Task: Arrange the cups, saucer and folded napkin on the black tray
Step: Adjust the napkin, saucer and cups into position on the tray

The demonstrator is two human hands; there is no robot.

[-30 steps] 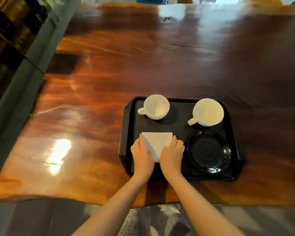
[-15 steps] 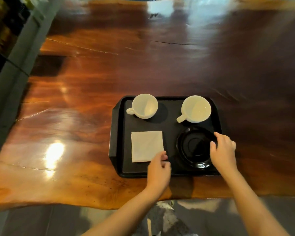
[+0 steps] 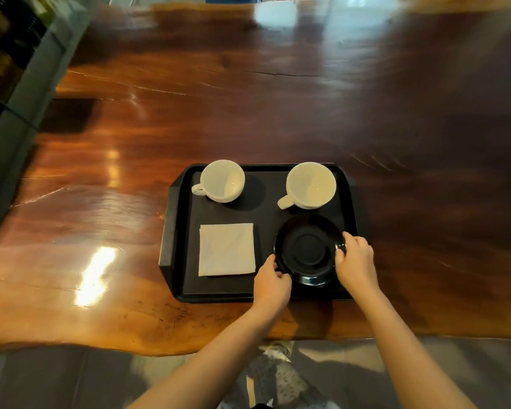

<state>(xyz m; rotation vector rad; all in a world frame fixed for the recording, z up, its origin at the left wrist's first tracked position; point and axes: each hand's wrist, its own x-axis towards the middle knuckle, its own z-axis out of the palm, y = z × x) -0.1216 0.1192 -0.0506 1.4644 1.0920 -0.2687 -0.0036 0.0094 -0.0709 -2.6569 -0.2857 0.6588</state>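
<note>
A black tray (image 3: pixel 177 231) lies near the table's front edge. Two empty white cups stand along its far side, one at the left (image 3: pixel 222 180) and one at the right (image 3: pixel 310 185), both with handles pointing left. A folded white napkin (image 3: pixel 226 249) lies flat in the near left part. A glossy black saucer (image 3: pixel 307 249) rests in the near right part. My left hand (image 3: pixel 270 286) pinches the saucer's near left rim. My right hand (image 3: pixel 355 258) grips its right rim.
The tray rests on a wide, glossy, dark wooden table (image 3: pixel 248 113) with an uneven front edge. A grey ledge (image 3: pixel 27 93) runs along the table's left side. Grey floor and patterned clothing show below the table edge.
Both hands left the napkin and moved right. The right hand reached the saucer's right rim first, then the left hand took its near left rim. The napkin stays flat on the tray.
</note>
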